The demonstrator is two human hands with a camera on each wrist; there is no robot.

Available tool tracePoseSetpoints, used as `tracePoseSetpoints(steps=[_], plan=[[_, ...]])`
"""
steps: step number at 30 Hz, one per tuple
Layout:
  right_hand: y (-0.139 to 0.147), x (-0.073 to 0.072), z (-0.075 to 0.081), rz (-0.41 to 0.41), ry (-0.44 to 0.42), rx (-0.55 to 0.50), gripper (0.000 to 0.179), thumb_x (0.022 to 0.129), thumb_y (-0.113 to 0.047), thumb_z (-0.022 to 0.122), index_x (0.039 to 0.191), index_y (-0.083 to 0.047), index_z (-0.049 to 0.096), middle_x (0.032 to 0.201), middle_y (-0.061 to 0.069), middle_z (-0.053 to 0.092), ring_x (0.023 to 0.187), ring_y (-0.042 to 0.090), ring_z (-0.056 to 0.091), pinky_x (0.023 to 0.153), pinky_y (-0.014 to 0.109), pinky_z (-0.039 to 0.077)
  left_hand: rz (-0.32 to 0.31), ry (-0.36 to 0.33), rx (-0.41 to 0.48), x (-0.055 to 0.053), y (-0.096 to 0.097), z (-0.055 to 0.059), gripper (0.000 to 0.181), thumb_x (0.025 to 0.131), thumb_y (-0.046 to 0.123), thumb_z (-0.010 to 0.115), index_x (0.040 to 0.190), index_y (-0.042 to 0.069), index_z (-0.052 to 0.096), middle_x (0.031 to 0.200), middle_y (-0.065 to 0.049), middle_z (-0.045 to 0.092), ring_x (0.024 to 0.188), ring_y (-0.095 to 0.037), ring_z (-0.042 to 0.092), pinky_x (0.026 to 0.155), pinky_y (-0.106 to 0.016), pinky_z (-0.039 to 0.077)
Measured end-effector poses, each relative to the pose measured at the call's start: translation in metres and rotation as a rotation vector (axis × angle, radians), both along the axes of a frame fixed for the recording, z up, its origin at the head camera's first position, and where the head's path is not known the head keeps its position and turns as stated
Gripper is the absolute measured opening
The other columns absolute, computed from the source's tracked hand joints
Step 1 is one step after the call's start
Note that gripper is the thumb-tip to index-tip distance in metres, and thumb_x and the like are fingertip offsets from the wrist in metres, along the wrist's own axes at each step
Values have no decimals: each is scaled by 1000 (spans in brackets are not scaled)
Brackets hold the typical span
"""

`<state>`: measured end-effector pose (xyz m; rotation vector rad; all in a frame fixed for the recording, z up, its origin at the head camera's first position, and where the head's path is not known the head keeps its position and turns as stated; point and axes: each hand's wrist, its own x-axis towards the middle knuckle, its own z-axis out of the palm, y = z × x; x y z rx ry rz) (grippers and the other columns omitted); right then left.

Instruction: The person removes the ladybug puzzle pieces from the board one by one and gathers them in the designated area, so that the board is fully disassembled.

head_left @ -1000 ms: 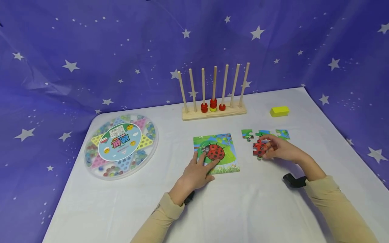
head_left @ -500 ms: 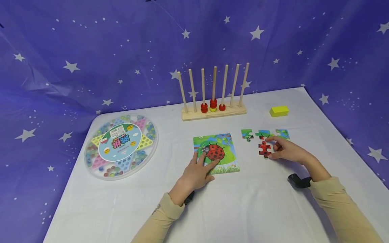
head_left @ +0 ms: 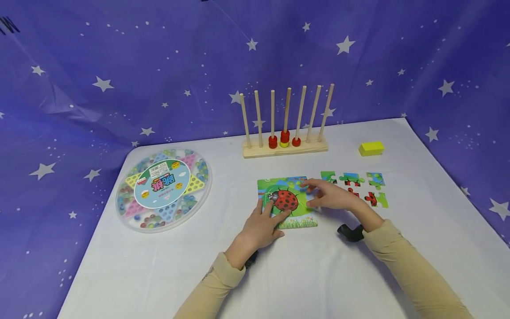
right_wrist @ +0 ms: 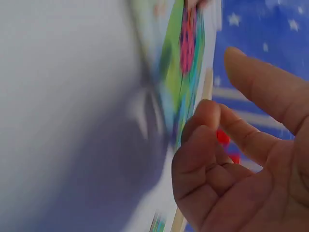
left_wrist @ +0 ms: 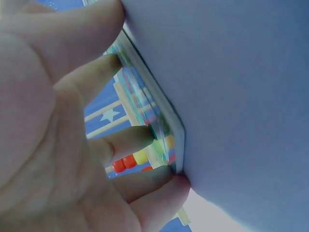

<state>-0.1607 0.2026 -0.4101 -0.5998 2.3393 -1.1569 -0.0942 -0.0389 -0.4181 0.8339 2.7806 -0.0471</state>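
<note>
A ladybird jigsaw puzzle point(head_left: 295, 223) lies on the white table. My left hand point(head_left: 260, 228) rests on its lower left part with fingers spread; in the left wrist view, the fingertips point(left_wrist: 145, 135) lie along the puzzle's edge. Over the puzzle's right edge is my right hand point(head_left: 330, 195), thumb and index finger apart. In the right wrist view its other fingers point(right_wrist: 198, 159) bend inward and nothing is between them. Right of this hand lie several loose jigsaw pieces in two rows, among them a red and green piece point(head_left: 376, 199) and a red piece point(head_left: 353, 191) partly hidden by the hand.
Behind the puzzle stands a wooden peg rack point(head_left: 287, 150) with red and yellow beads. A round clear Chinese checkers box point(head_left: 163, 190) with marbles lies at the left. At the back right is a yellow block point(head_left: 371, 149). A purple star-patterned cloth point(head_left: 199, 66) hangs behind the table.
My right hand has let go of the red jigsaw piece, leaving it among the loose pieces, and moved left to the puzzle's right edge. The left hand stays on the puzzle.
</note>
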Motion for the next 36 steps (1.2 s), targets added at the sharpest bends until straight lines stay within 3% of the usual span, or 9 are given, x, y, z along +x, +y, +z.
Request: tracePoseSetpoints(steps=[4,8,15,23,27,33,36], plan=[[-39,-5,-4,113,112,52,52,85,-15,63,130,3,43,116,18,49,93,25,54,75,35,46,-5,6,-9,0,0,0,59,87,51,48,141,37,29,142,-18,24,129,-45,19,99,-42,32],[-65,-7,-6,177,184,135,54,87,-19,62,131,5,42,111,17,49,91,23,50,74,35,44,-1,2,-20,1,0,0,57,89,50,46,142,37,28,142,-19,23,130,-44,17,102,-41,26],[-81,-4,-3,163,163,232,48,85,-20,64,125,0,48,108,14,44,85,20,47,72,35,42,9,-26,-12,5,-3,2,55,90,49,45,141,34,30,143,-19,20,131,-42,14,103,-40,24],[-84,-1,-5,132,163,203,46,79,-18,70,118,-2,50,109,13,45,86,21,48,72,33,43,8,-73,21,13,-11,7,52,92,41,48,141,35,31,144,-17,18,133,-37,15,101,-42,28],[-83,-1,-7,140,180,187,49,78,-19,72,118,-3,49,108,13,45,87,21,48,72,33,43,-30,-33,38,16,-17,4,55,91,42,49,142,34,30,142,-17,21,132,-37,17,102,-42,27],[-82,-2,-9,128,200,127,51,76,-16,74,117,-1,49,99,9,49,84,19,46,69,31,42,-99,85,71,19,-22,3,51,90,40,53,138,29,40,135,-18,32,127,-39,28,97,-41,33],[-83,-2,-10,131,197,89,51,75,-14,75,116,0,49,92,7,51,78,17,47,66,30,42,-107,94,69,21,-23,4,51,89,40,54,137,28,41,134,-18,33,126,-39,31,96,-41,35]])
